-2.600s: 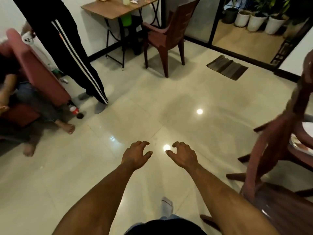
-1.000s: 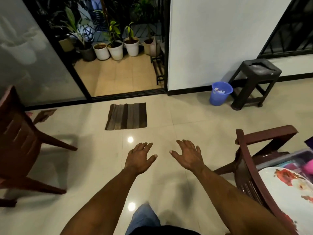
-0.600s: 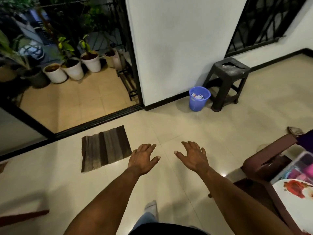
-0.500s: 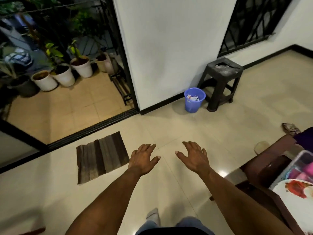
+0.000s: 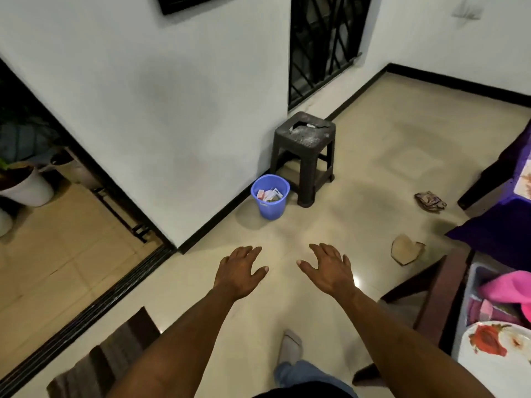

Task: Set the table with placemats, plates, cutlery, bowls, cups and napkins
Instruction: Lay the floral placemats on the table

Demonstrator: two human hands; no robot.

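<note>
My left hand (image 5: 240,271) and my right hand (image 5: 327,270) are stretched out in front of me over the tiled floor, palms down, fingers spread and holding nothing. At the bottom right corner lies a white plate (image 5: 500,357) with a red flower print. Just beyond it stands a clear plastic bin (image 5: 474,285) holding pink and purple items (image 5: 508,288). A dark wooden chair (image 5: 439,297) stands between my right hand and the bin. A table with a purple cloth (image 5: 500,231) shows at the right edge.
A blue waste bucket (image 5: 270,196) and a dark plastic stool (image 5: 304,150) stand by the white wall ahead. A striped doormat (image 5: 106,360) lies at lower left by the sliding-door track (image 5: 94,308). Potted plants (image 5: 23,179) are outside. A cardboard scrap (image 5: 405,249) and a crumpled rag (image 5: 429,201) lie on the floor.
The view has swung to the right: the doormat and plants slid left, the stool and bucket moved to the centre, the plate and bin came closer. Both hands stay outstretched and hold nothing.
</note>
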